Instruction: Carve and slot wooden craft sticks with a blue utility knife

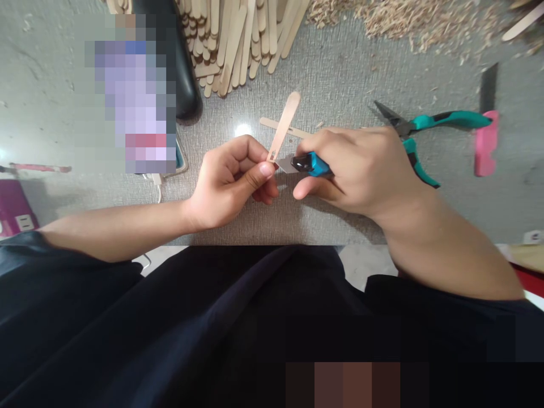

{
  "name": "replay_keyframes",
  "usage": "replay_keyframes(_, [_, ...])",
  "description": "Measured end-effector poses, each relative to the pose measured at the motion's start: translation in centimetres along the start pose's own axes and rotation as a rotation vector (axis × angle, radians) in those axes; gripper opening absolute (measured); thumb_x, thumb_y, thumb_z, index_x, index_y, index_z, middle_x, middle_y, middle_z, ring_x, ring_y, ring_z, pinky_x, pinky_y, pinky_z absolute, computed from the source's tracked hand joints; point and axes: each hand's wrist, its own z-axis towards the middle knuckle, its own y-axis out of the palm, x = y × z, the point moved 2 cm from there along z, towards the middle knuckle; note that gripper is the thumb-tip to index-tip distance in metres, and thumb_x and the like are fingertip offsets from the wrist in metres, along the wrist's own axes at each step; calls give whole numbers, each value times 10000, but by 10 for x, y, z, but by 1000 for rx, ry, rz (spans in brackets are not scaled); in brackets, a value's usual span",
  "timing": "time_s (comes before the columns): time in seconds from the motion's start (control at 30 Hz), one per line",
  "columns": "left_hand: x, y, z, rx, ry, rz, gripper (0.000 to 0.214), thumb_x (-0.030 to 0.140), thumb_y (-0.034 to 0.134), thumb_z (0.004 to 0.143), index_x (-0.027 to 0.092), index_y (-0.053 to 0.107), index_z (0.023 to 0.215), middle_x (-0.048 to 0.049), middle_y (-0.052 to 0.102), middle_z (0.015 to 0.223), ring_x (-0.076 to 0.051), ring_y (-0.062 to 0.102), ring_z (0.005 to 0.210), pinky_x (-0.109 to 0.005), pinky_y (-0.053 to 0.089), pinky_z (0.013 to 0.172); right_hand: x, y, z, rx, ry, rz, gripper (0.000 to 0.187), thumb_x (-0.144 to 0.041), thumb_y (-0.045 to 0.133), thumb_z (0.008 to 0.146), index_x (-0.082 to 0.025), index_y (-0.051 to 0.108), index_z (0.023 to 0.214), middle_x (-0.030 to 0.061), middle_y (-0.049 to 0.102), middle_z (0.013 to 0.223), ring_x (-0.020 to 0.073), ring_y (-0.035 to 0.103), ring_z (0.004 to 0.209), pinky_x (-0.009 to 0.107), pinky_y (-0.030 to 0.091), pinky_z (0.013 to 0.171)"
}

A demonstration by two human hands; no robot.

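Between the thumb and fingers of my left hand (233,184) a wooden craft stick (285,126) is pinched near its lower end, its rounded tip slanting up and right. A small cut or slot shows in the stick just above my thumb. My right hand (361,167) is wrapped round a blue and black utility knife (312,164). Its blade points left, with the tip at or close to the stick's lower end; whether it touches I cannot tell. Behind, a second craft stick (276,123) lies on the table, partly hidden by the held stick and my right hand.
Many craft sticks (238,39) are heaped at the back, beside a black case (181,62). Wood shavings (395,22) lie at back right. Teal-handled pliers (450,120) and a pink-handled blade (485,141) rest on the right. A cabled phone (182,154) lies left, near a blurred area.
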Motion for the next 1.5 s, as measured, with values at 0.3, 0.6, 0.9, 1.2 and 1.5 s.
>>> replay_keyframes(0.3, [-1, 0, 3, 15, 15, -16, 423, 609, 824, 1061, 249, 616, 983, 40, 821, 736, -139, 790, 572, -243, 668, 510, 1, -4, 0, -96, 66, 40, 1003, -975, 120, 1078, -236, 771, 1269, 124, 850, 1021, 284, 773, 839, 410, 439, 708])
replay_keyframes(0.6, [-3, -2, 1, 19, -37, 33, 451, 658, 793, 1065, 250, 613, 998, 23, 841, 768, -142, 786, 587, -255, 682, 536, 0, -3, 1, -62, 37, 39, 1099, -989, 40, 1053, -202, 785, 1241, 119, 851, 978, 262, 762, 785, 403, 428, 686])
replay_keyframes(0.9, [-2, -1, 1, 28, -55, 17, 428, 621, 787, 1082, 251, 594, 988, 27, 833, 757, -145, 789, 585, -258, 680, 537, 1, -1, 0, -29, 1, 50, 1033, -968, 118, 1089, -191, 781, 1244, 117, 848, 987, 267, 757, 780, 401, 419, 675])
replay_keyframes(1.2, [0, 0, 2, 24, -49, 10, 454, 638, 818, 1054, 249, 598, 974, 17, 827, 756, -162, 809, 607, -278, 692, 554, -1, -1, 0, 7, -26, 24, 1025, -957, 102, 1091, -189, 769, 1215, 106, 843, 969, 252, 743, 760, 394, 418, 658])
replay_keyframes(1.5, [-1, 0, 3, 8, -3, -4, 406, 595, 807, 1076, 251, 606, 997, 24, 824, 759, -157, 803, 599, -276, 682, 549, 1, -3, 2, -106, 68, 43, 1090, -1012, 36, 1032, -236, 764, 1272, 123, 853, 1019, 281, 750, 825, 396, 426, 690])
